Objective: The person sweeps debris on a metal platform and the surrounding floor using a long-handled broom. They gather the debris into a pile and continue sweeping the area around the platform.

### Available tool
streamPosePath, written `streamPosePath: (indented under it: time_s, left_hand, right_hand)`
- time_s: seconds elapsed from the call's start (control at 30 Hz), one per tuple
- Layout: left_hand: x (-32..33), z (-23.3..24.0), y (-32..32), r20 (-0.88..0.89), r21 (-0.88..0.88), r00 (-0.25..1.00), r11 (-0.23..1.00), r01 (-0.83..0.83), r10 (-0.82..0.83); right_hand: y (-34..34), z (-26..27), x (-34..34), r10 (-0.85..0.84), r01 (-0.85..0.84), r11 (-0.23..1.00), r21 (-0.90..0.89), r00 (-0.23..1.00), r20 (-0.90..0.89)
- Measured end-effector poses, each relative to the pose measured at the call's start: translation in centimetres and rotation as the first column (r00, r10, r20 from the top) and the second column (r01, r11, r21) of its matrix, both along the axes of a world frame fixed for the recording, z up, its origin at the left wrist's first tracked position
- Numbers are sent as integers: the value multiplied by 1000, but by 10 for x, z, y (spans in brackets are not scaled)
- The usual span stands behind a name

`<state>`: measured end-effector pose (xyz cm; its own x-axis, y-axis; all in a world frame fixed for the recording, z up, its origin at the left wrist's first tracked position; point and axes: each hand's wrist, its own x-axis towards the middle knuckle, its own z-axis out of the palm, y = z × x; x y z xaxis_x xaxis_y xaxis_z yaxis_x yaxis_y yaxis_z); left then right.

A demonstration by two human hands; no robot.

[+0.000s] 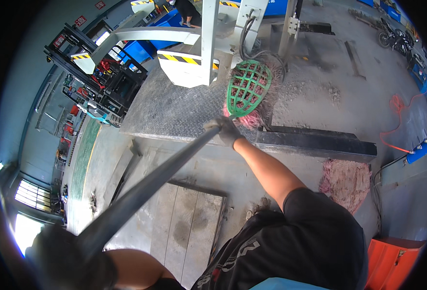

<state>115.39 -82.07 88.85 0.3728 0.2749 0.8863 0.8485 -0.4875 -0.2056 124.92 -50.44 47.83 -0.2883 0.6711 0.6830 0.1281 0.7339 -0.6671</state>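
Observation:
A long-handled broom with a green plastic lattice head [249, 87] and worn pink bristles [250, 119] stretches away from me. Its dark handle [151, 181] runs diagonally down to the lower left. Close below the head, my right hand [227, 131] grips the handle in a grey work glove. My left hand [68, 255], in a dark glove and blurred, is wrapped around the handle near its close end. The broom head lies over the right edge of a steel chequer-plate platform [162, 105], beside loose grey debris [293, 96].
A white machine frame [209, 40] with hazard stripes rises from the platform. A black steel beam [318, 145] borders its right. A forklift [108, 79] stands left; another person [188, 12] works behind. A pink fibre broom piece [347, 181] lies right, near a red-orange metal box [392, 264].

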Motion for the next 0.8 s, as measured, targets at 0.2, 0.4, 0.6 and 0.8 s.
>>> streamPosePath:
  time_s: [0.2, 0.4, 0.6, 0.8]
  left_hand:
    - [15, -25, 51, 807, 95, 303, 619, 780, -506]
    - [-72, -62, -52, 854, 137, 445, 942, 305, -269]
    - [-26, -144, -127, 802, 120, 572, 984, 132, -174]
    - [-15, -113, -148, 746, 106, 590, 929, 354, -310]
  right_hand:
    - [33, -29, 36, -24, 50, 940, -339, 996, 82]
    - [-56, -78, 34, -115, 166, 980, -112, 924, 364]
    - [-176, -78, 41, 126, -116, 992, -50, 862, 492]
    - [-199, -49, -42, 76, -162, 976, 145, 879, 472]
